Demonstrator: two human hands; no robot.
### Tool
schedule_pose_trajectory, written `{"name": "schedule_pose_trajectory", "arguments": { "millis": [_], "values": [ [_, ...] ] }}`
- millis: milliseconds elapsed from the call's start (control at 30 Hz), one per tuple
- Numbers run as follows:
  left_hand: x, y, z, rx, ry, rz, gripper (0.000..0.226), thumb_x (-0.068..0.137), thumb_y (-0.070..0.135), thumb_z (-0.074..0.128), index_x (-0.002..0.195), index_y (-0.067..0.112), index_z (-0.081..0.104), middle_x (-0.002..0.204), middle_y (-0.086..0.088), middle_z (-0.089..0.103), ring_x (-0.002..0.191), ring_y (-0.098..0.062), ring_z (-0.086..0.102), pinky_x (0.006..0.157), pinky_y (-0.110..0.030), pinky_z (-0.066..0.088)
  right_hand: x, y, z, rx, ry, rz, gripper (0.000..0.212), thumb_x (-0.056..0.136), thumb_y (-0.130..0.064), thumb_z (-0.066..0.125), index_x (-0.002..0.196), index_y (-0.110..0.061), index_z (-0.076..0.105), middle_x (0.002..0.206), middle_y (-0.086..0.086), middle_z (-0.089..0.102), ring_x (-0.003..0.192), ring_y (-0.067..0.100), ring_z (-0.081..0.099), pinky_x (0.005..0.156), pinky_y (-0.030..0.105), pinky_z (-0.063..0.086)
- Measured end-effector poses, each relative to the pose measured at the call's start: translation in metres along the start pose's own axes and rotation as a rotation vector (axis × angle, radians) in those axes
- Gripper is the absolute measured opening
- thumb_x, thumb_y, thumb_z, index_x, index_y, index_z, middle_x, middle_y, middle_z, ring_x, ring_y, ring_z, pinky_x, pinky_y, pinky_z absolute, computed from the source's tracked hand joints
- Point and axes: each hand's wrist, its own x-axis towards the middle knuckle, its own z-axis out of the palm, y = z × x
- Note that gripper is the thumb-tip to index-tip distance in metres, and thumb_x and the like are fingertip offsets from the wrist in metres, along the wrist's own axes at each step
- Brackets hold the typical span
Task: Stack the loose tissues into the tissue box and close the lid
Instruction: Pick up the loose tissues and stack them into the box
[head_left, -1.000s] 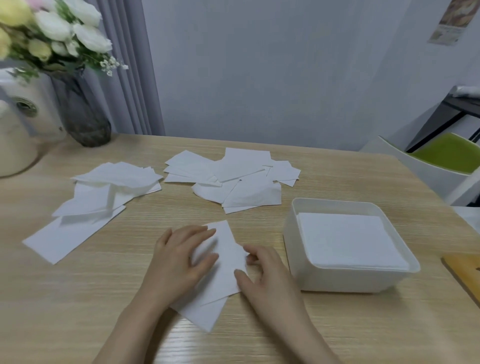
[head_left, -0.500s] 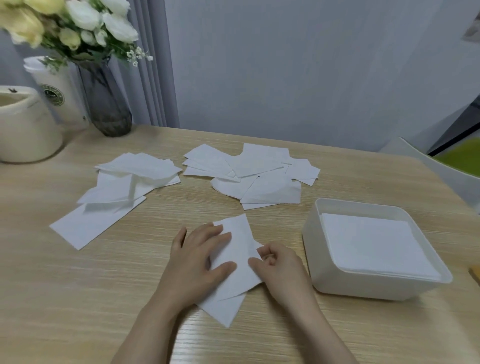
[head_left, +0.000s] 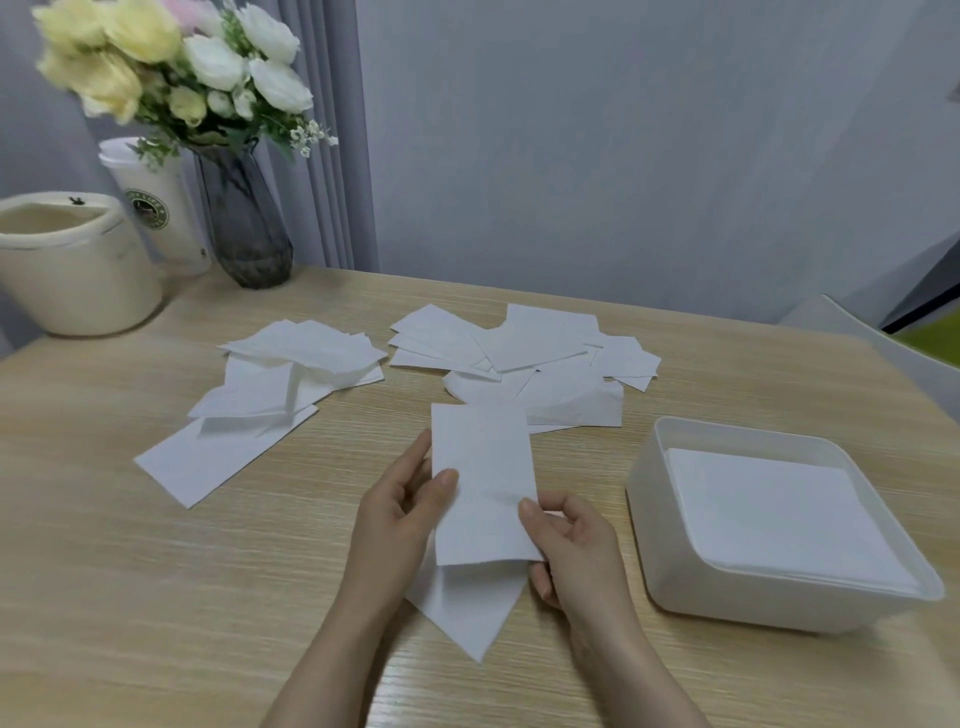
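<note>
A white folded tissue (head_left: 483, 483) is held up above the table between both hands. My left hand (head_left: 400, 514) pinches its left edge with the thumb on top. My right hand (head_left: 571, 545) pinches its lower right corner. Another tissue (head_left: 467, 608) lies flat on the table beneath them. The white tissue box (head_left: 660, 530) stands open at the right with a flat stack of tissues (head_left: 779, 514) inside. Two loose piles lie further back: a left tissue pile (head_left: 270, 395) and a middle tissue pile (head_left: 530, 358). No lid is in view.
A dark glass vase (head_left: 244, 228) with flowers, a white paper cup (head_left: 150, 202) and a cream pot (head_left: 72, 265) stand at the back left of the wooden table (head_left: 156, 597). A white chair (head_left: 872, 343) sits beyond the right edge.
Both hands were pressing a tissue flat on the table; now they have lifted one tissue off it and turned it upright. The camera has shifted, showing more of the left side.
</note>
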Motion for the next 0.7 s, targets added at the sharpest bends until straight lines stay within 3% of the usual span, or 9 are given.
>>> {"name": "schedule_pose_trajectory", "arguments": {
  "millis": [67,167,267,333,433,600,700],
  "values": [
    [0.000,0.000,-0.001,-0.056,-0.017,-0.030,0.037,0.088,0.016,0.067,0.124,0.024,0.064,0.109,0.003,0.074,0.097,-0.013,0.070,0.078,-0.026,0.055,-0.001,-0.001,0.003,0.005,-0.016,-0.016,0.014,0.093,-0.011,0.059,0.097,0.003,0.056,0.048,-0.001,0.055,0.033,0.007,0.037,0.035,0.016,0.025],
    [0.001,-0.001,-0.002,-0.101,0.036,-0.087,0.027,0.080,0.021,0.061,0.104,0.023,0.073,0.095,-0.008,0.076,0.083,-0.020,0.069,0.072,-0.033,0.050,0.003,0.002,0.006,-0.063,-0.008,-0.063,0.008,0.091,-0.013,0.064,0.090,-0.006,0.062,0.056,0.000,0.059,0.041,0.007,0.043,0.041,0.018,0.033],
    [0.004,-0.003,-0.004,-0.079,0.122,-0.091,0.019,0.091,0.010,0.062,0.095,0.024,0.074,0.091,-0.016,0.073,0.078,-0.023,0.065,0.072,-0.035,0.046,0.015,0.005,0.002,-0.356,0.095,-0.216,0.004,0.087,-0.020,0.068,0.086,-0.024,0.067,0.081,-0.007,0.067,0.062,0.000,0.052,0.059,0.016,0.041],
    [0.006,-0.005,-0.007,-0.055,0.177,-0.082,0.020,0.091,0.011,0.061,0.089,0.026,0.073,0.091,-0.020,0.071,0.076,-0.024,0.060,0.071,-0.036,0.044,0.021,0.003,-0.001,-0.619,0.126,-0.294,0.008,0.087,-0.025,0.066,0.093,-0.030,0.063,0.099,-0.016,0.061,0.082,-0.005,0.054,0.068,0.015,0.040],
    [0.006,-0.006,-0.008,-0.039,0.214,-0.066,0.017,0.092,0.011,0.059,0.090,0.024,0.071,0.088,-0.015,0.071,0.075,-0.022,0.060,0.070,-0.036,0.045,0.029,0.000,-0.004,-0.918,0.076,-0.284,0.028,0.086,-0.033,0.065,0.112,-0.032,0.055,0.113,-0.018,0.048,0.103,0.000,0.052,0.076,0.023,0.039],
    [0.004,-0.003,-0.007,0.005,0.249,-0.048,0.027,0.095,0.004,0.054,0.094,0.026,0.069,0.087,-0.004,0.072,0.077,-0.017,0.063,0.071,-0.035,0.048,0.029,-0.005,-0.003,-0.960,0.042,-0.198,0.035,0.082,-0.036,0.068,0.113,-0.031,0.053,0.104,-0.015,0.051,0.091,0.000,0.050,0.062,0.016,0.035],
    [0.006,-0.004,-0.008,0.011,0.298,-0.027,0.023,0.094,0.008,0.057,0.091,0.027,0.068,0.085,-0.003,0.072,0.075,-0.014,0.061,0.071,-0.035,0.047,0.026,-0.007,-0.009,-0.977,0.049,-0.147,0.034,0.082,-0.035,0.065,0.113,-0.029,0.051,0.089,-0.014,0.052,0.085,0.010,0.055,0.065,0.026,0.042]
  ]
}}
